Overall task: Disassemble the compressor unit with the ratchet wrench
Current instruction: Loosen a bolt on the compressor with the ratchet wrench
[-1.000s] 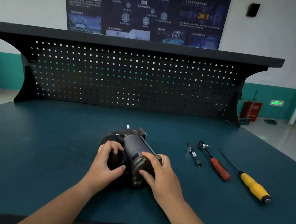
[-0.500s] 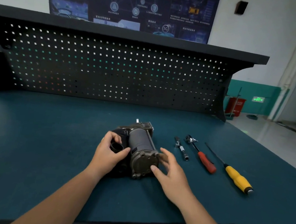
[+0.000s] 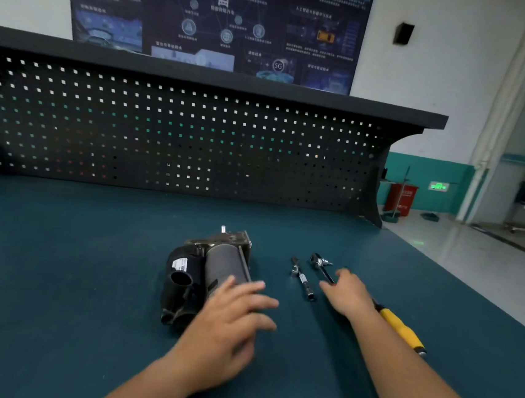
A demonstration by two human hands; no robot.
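Compressor unit (image 3: 216, 268) lies on the surface (image 3: 88, 262) under the loose, spread fingers of my left hand (image 3: 230, 321), and my right hand (image 3: 346, 293), also unclenched, hovers over the ratchet wrench (image 3: 320, 263) handle beside it.

A dark teal tabletop (image 3: 55, 275) runs back to a black pegboard (image 3: 165, 131) under a shelf (image 3: 202, 77). At 12 o'clock a dark poster (image 3: 214, 17) hangs on the white wall (image 3: 443, 72). At 2 o'clock lie glossy grey floor (image 3: 474, 251), a red bin (image 3: 401, 196) and a glowing green sign (image 3: 438, 186).
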